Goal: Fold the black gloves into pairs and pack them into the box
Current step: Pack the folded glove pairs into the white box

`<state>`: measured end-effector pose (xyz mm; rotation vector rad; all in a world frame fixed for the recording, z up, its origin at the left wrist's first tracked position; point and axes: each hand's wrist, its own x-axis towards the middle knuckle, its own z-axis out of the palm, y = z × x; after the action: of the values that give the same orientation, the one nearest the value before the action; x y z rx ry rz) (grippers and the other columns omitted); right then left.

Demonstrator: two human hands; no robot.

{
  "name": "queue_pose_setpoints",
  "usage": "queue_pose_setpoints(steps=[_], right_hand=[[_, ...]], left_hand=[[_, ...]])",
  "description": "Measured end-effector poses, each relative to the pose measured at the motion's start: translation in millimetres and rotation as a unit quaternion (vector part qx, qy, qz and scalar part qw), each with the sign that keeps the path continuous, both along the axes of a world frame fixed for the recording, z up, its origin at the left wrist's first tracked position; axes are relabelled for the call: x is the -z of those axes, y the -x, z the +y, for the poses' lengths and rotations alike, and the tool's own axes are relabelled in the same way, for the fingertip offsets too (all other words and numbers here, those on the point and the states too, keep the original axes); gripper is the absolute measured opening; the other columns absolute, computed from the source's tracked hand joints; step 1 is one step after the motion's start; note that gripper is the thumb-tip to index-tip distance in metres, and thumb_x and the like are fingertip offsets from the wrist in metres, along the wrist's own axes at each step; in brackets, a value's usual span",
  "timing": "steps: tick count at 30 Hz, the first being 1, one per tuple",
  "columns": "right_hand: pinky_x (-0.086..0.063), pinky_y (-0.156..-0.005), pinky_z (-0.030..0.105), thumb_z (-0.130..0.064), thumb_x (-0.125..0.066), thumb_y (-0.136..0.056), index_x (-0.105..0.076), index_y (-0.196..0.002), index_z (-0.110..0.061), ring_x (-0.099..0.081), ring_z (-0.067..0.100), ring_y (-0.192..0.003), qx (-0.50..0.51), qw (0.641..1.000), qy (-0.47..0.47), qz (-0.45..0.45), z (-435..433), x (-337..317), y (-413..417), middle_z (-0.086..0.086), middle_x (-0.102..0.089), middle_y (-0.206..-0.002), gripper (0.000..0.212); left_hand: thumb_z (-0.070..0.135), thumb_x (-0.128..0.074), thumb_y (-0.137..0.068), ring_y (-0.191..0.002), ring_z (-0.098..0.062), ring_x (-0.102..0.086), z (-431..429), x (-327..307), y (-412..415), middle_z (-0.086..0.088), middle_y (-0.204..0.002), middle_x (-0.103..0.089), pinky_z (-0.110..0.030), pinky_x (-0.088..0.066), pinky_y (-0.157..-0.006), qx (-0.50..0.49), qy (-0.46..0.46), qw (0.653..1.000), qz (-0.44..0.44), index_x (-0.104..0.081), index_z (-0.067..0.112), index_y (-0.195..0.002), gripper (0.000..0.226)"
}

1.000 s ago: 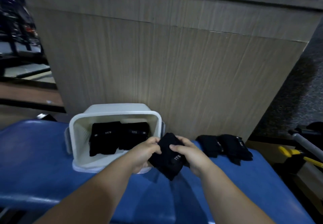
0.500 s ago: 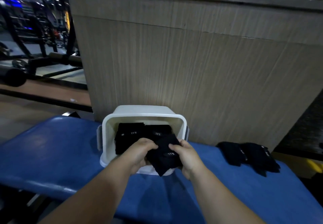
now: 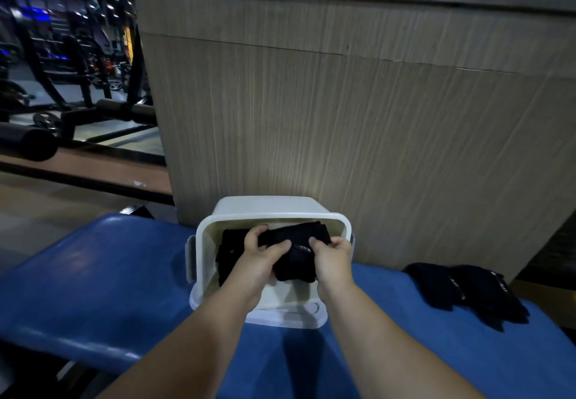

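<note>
A white plastic box (image 3: 199,252) stands on a blue padded bench (image 3: 93,277). Both hands reach inside it and hold a folded pair of black gloves (image 3: 296,258). My left hand (image 3: 258,255) grips the bundle's left side, with the thumb on top. My right hand (image 3: 332,255) grips its right side. Under and left of the bundle lies another folded black pair (image 3: 229,246), partly hidden by my left hand. Two loose black gloves (image 3: 467,292) lie on the bench to the right of the box.
A tall wood-grain counter panel (image 3: 343,118) rises directly behind the box. Gym racks and a padded roller (image 3: 25,143) stand at the far left. The bench's front edge runs along the lower left.
Both hands carried the folded pair from the bench right of the box over its rim and down inside. The view shifted left, so the loose gloves now sit further right.
</note>
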<state>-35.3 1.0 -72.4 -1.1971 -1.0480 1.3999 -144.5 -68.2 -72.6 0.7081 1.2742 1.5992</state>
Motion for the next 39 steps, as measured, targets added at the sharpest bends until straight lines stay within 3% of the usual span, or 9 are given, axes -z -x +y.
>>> queue_pose_setpoints(steps=[4,7,13,15,20,24,29,35,39], right_hand=[[-0.051,-0.072,0.039,-0.018,-0.062,-0.090,-0.038,-0.101,-0.013,-0.055,0.017,-0.071,0.037,0.998,-0.009,-0.040,5.6,-4.1,3.9,0.005,-0.054,-0.086,0.027],[-0.045,-0.061,0.031,-0.021,-0.059,-0.093,-0.039,-0.100,-0.013,-0.050,0.014,-0.066,0.052,0.997,-0.019,-0.061,9.9,-3.3,8.4,0.003,-0.053,-0.082,0.023],[-0.051,-0.077,0.034,-0.023,-0.065,-0.087,-0.043,-0.110,-0.017,-0.059,0.016,-0.085,-0.026,0.994,-0.063,-0.086,12.5,-2.5,15.4,0.002,-0.059,-0.098,0.032],[-0.052,-0.085,0.036,-0.018,-0.066,-0.083,-0.043,-0.116,-0.018,-0.060,0.016,-0.094,-0.058,0.989,-0.074,-0.111,15.2,-3.3,14.2,0.000,-0.060,-0.103,0.041],[-0.041,-0.062,0.016,-0.018,-0.067,-0.082,-0.045,-0.109,-0.021,-0.056,0.005,-0.081,-0.102,0.958,-0.115,-0.243,22.9,-4.6,12.2,-0.010,-0.058,-0.091,0.035],[-0.047,-0.077,0.027,-0.021,-0.062,-0.083,-0.055,-0.123,-0.019,-0.061,0.021,-0.098,-0.102,0.914,-0.165,-0.356,27.5,-3.8,15.3,0.005,-0.060,-0.112,0.041],[-0.041,-0.100,0.031,-0.035,-0.053,-0.091,-0.040,-0.142,-0.025,-0.049,0.029,-0.118,-0.130,0.840,-0.187,-0.493,32.1,-2.2,10.6,0.010,-0.040,-0.132,0.054],[-0.032,-0.108,0.035,-0.037,-0.046,-0.095,-0.037,-0.143,-0.019,-0.033,0.029,-0.129,-0.134,0.781,-0.252,-0.556,31.3,5.2,9.4,0.011,-0.033,-0.139,0.052],[-0.014,-0.118,0.034,-0.034,-0.039,-0.098,-0.022,-0.153,-0.020,-0.015,0.025,-0.144,-0.178,0.774,-0.270,-0.543,40.1,12.5,11.8,0.002,-0.014,-0.160,0.058]], left_hand=[[0.010,-0.061,-0.090,-0.095,-0.020,-0.064,9.7,-2.7,4.6,-0.008,-0.115,-0.062,-0.027,-0.052,-0.072,-0.002,-0.001,0.998,0.069,-0.056,0.024,-0.111,0.025],[0.012,-0.063,-0.089,-0.110,-0.017,-0.058,21.1,-0.8,9.5,-0.004,-0.123,-0.059,-0.027,-0.050,-0.085,-0.017,0.019,0.991,0.130,-0.063,0.029,-0.104,0.022],[0.015,-0.060,-0.092,-0.084,-0.004,-0.053,36.0,-2.4,16.5,0.006,-0.100,-0.058,-0.021,-0.039,-0.079,-0.081,0.053,0.959,0.267,-0.058,0.017,-0.123,0.032],[0.018,-0.057,-0.093,-0.091,-0.014,-0.059,40.2,-2.3,15.4,0.001,-0.097,-0.061,-0.024,-0.042,-0.082,-0.082,0.077,0.940,0.322,-0.057,0.016,-0.125,0.032],[0.019,-0.050,-0.095,-0.118,-0.025,-0.052,52.3,1.9,12.2,-0.010,-0.125,-0.058,-0.028,-0.038,-0.099,-0.070,0.102,0.881,0.457,-0.051,0.015,-0.132,0.037],[0.023,-0.046,-0.097,-0.124,-0.023,-0.047,58.4,10.1,11.8,-0.007,-0.132,-0.054,-0.027,-0.035,-0.103,-0.059,0.108,0.834,0.538,-0.045,0.016,-0.138,0.042],[0.028,-0.042,-0.098,-0.122,-0.023,-0.048,65.1,20.3,12.4,-0.008,-0.132,-0.053,-0.030,-0.039,-0.100,-0.043,0.127,0.789,0.599,-0.042,0.019,-0.142,0.045],[0.028,-0.043,-0.097,-0.113,-0.026,-0.051,69.7,22.9,11.6,-0.011,-0.127,-0.053,-0.029,-0.041,-0.090,-0.057,0.147,0.768,0.620,-0.057,0.015,-0.124,0.033],[0.026,-0.041,-0.099,-0.129,-0.026,-0.043,72.1,29.0,11.1,-0.013,-0.141,-0.046,-0.028,-0.033,-0.103,-0.056,0.145,0.774,0.613,-0.055,0.014,-0.131,0.037]])
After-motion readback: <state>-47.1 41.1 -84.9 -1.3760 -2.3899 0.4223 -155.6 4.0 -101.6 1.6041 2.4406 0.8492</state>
